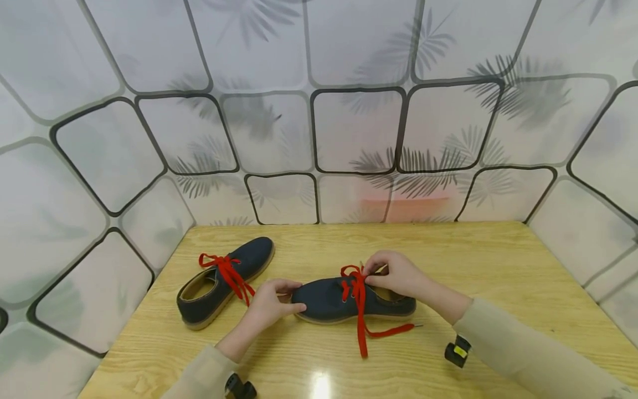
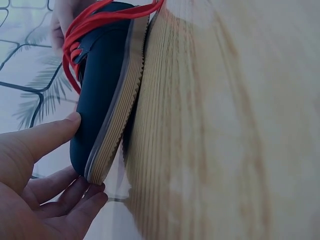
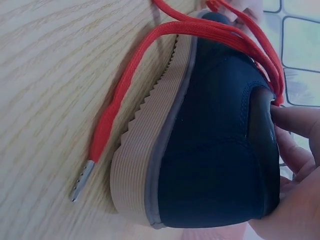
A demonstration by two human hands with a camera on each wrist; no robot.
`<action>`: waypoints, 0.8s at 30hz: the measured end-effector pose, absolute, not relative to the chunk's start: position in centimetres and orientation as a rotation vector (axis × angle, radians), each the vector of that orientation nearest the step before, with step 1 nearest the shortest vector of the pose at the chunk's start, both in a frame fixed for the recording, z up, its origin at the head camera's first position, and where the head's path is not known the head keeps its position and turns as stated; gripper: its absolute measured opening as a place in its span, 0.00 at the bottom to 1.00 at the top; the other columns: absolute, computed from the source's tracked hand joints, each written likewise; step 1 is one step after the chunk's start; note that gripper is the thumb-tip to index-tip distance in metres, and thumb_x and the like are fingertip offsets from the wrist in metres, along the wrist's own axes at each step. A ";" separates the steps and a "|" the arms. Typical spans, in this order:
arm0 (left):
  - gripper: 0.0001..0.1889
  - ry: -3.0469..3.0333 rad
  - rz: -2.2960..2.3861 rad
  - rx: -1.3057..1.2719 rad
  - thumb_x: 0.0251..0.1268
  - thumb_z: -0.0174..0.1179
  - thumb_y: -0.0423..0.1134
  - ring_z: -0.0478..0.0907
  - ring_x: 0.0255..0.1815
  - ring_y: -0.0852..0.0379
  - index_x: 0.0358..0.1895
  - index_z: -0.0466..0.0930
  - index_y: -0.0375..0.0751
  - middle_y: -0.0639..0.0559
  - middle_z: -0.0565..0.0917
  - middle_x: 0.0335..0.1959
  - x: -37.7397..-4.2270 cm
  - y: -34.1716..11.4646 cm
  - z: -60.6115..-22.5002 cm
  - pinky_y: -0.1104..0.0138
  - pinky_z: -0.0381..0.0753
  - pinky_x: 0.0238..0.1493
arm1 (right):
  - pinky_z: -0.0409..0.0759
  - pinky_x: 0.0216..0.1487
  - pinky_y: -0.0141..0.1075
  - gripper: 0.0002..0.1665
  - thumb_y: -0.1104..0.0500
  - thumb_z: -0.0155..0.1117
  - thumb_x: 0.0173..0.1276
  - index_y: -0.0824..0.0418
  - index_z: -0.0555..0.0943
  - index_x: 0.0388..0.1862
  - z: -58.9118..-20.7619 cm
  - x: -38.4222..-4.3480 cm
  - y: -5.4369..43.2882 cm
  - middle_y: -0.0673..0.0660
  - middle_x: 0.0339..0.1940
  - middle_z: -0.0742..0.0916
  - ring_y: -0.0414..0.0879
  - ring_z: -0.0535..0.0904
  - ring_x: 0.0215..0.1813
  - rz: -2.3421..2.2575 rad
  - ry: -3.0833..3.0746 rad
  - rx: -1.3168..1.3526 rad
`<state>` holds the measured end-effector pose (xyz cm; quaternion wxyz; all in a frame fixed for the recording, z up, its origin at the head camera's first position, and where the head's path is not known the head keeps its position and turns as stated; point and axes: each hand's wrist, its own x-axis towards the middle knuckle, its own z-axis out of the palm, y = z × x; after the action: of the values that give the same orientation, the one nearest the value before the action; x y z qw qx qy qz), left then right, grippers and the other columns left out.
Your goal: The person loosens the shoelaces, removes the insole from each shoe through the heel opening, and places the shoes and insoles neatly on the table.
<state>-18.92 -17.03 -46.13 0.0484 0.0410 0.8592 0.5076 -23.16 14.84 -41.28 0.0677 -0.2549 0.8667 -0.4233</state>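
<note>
A dark navy shoe [image 1: 321, 302] with a pale ridged sole [image 3: 132, 180] lies on the table, toe to the left. My left hand [image 1: 269, 303] grips its toe; in the left wrist view the thumb [image 2: 55, 132] presses the upper while the other fingers curl under the tip. My right hand [image 1: 396, 274] is at the top of the lacing, beside the ankle opening, its fingertips pinching the red shoelace [image 1: 361, 321] by the knot. Partly hidden there is what else they touch. A loose lace end with a metal tip [image 3: 82, 180] trails onto the table.
To the left stands the matching navy shoe [image 1: 254, 257], its red lace [image 1: 229, 274] tied in a bow, toe angled away. The wooden table [image 1: 478, 249] ends at a patterned curtain [image 1: 354, 133] behind and on both sides.
</note>
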 end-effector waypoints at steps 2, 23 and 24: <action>0.24 2.617 1.549 0.130 0.56 0.80 0.27 0.86 0.59 0.40 0.58 0.88 0.33 0.39 0.88 0.56 -18.9 -17.1 -46.1 0.55 0.91 0.59 | 0.89 0.46 0.32 0.02 0.67 0.75 0.69 0.63 0.88 0.38 -41.0 -23.1 14.8 0.58 0.41 0.91 0.47 0.87 0.43 -1.268 2.628 -0.751; 0.24 2.609 1.551 0.171 0.56 0.80 0.27 0.86 0.58 0.40 0.58 0.87 0.31 0.36 0.87 0.57 -18.7 -17.2 -45.8 0.54 0.91 0.59 | 0.79 0.43 0.34 0.07 0.63 0.74 0.70 0.51 0.90 0.34 -39.6 -23.2 15.1 0.46 0.36 0.91 0.39 0.78 0.40 -0.994 2.780 -0.891; 0.24 2.610 1.550 0.166 0.56 0.79 0.27 0.86 0.58 0.40 0.58 0.87 0.31 0.37 0.87 0.57 -18.7 -17.2 -45.8 0.54 0.91 0.59 | 0.79 0.43 0.34 0.07 0.63 0.75 0.70 0.50 0.90 0.34 -39.6 -23.2 15.1 0.46 0.36 0.91 0.39 0.77 0.39 -0.983 2.786 -0.898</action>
<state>-18.68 -17.15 -45.78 0.0509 0.0545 0.8573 0.5093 -23.23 15.11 -39.58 0.0269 -0.2906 0.9019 -0.3184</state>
